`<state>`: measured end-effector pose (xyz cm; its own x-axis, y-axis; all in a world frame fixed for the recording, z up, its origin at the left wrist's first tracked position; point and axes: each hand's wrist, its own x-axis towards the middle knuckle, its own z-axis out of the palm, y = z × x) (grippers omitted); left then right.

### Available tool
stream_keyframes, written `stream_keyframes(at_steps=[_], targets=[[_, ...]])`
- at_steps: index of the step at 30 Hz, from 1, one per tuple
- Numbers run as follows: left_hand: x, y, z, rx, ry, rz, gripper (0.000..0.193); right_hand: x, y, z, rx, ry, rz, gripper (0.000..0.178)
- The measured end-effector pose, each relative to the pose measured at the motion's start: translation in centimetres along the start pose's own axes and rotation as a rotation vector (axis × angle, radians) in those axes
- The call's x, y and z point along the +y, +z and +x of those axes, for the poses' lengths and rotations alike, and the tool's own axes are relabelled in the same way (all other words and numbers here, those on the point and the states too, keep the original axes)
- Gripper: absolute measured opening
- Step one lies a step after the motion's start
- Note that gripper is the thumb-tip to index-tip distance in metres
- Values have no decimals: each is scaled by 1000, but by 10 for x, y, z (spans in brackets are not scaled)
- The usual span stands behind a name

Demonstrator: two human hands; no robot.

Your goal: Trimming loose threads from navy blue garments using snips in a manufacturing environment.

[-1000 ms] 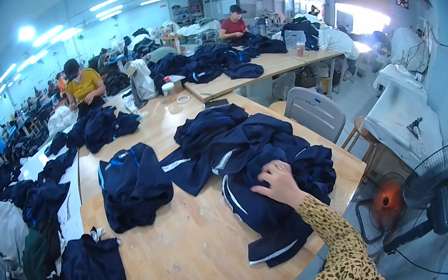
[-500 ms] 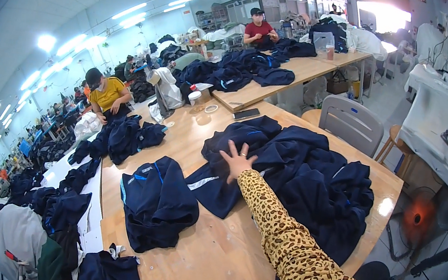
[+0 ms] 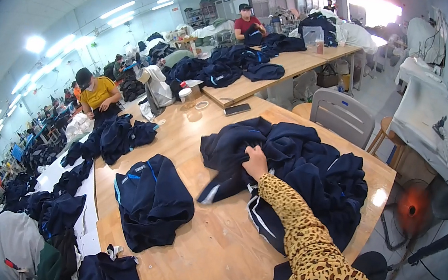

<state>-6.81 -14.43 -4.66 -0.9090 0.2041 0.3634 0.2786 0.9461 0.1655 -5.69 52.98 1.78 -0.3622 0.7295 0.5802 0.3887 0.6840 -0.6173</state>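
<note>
My right hand (image 3: 256, 163), in a leopard-print sleeve, reaches over the wooden table with its fingers curled into a navy garment (image 3: 231, 147). The cloth is bunched under the fingertips, and a white stripe shows at the garment's near left corner. That garment lies at the left side of a large heap of navy garments (image 3: 321, 182). White-edged cloth (image 3: 259, 216) hangs out beneath my forearm. Apart from the heap, to its left, lies a folded navy garment (image 3: 155, 202) with light-blue trim. My left hand is out of view.
On the wooden table (image 3: 207, 258) are a phone (image 3: 237, 110), a tape roll (image 3: 201, 105) and a white cup (image 3: 184, 94). A grey chair (image 3: 343, 118) and a fan (image 3: 413, 209) stand right. Two co-workers, in yellow (image 3: 99, 94) and red (image 3: 247, 26), handle dark cloth.
My right hand has gone from spread fingers to closed on the cloth and moved slightly right. The striped corner has been drawn rightward, and white-edged cloth now shows below. The view has shifted slightly.
</note>
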Motion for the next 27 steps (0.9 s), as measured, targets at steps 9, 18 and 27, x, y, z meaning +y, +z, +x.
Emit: stream_keyframes(at_steps=[9, 18, 27], targets=[[17, -8, -5, -24, 69, -116, 27, -61, -217, 32, 347, -498, 76, 31], [21, -24, -20, -62, 148, -203, 28, 24, -277, -116, -399, -503, -560, 29], [-13, -52, -65, -123, 99, -191, 30, -49, -285, -85, -491, -316, -344, 26]])
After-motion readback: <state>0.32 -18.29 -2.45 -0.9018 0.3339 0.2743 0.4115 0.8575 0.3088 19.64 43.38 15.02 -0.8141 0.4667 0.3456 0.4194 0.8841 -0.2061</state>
